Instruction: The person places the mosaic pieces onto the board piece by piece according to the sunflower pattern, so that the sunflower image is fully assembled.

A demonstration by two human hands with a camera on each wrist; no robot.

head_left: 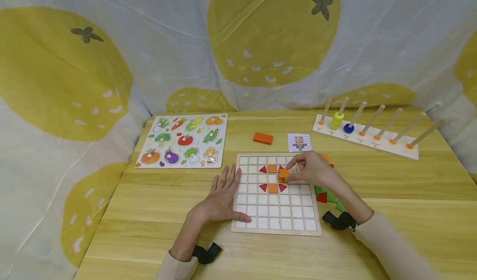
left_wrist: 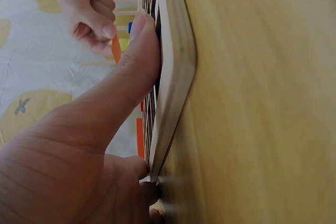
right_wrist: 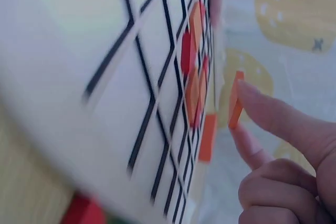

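My right hand (head_left: 313, 170) pinches an orange square tile (right_wrist: 237, 100) between thumb and finger, holding it on edge above the white gridded board (head_left: 261, 211). Two more orange squares (head_left: 272, 168) and several red triangles (head_left: 263, 187) lie in the board's cells. A third orange square (right_wrist: 192, 94) on the board is partly hidden behind the held one in the head view. My left hand (head_left: 220, 199) rests along the board's left edge, fingers spread and thumb (left_wrist: 134, 59) over the near left corner.
Beyond the board lie an orange block (head_left: 263, 138) and a pattern card (head_left: 299, 142). A vegetable puzzle (head_left: 182, 141) stands left; a pegged base (head_left: 372, 141) with yellow and blue beads is back right. Green pieces (head_left: 331, 197) and a red one (head_left: 321, 197) lie under my right forearm.
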